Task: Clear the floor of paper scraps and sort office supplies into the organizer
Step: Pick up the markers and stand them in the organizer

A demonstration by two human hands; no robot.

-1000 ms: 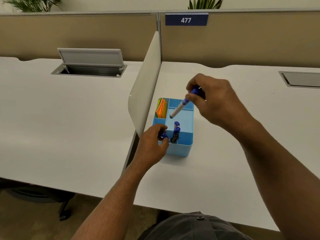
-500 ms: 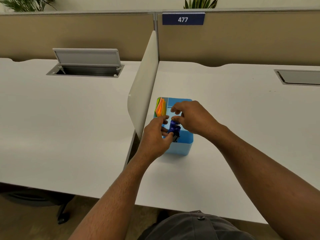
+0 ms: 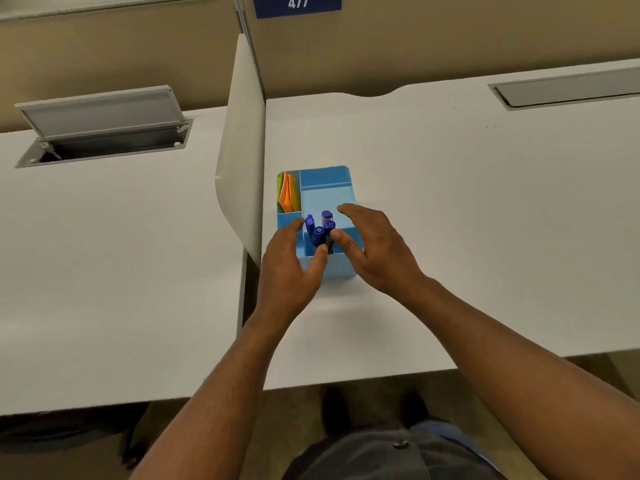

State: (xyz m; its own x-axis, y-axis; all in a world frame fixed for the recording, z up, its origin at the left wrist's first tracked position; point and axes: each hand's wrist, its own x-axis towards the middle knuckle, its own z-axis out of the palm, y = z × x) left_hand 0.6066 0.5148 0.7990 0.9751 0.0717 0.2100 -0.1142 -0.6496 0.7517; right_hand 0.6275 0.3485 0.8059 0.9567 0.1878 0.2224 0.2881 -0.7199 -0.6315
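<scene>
Filling the room, white desks (image 3: 450,202) meet beige partitions (image 3: 450,39).

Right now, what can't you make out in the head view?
- Marker count: caps bunch together, left hand and right hand crowd them.
- Organizer near wall: partly behind both hands.
- Floor: mostly hidden by desk and arms, so scraps can't be ruled out.
- Paper sheets: too small to count.
</scene>
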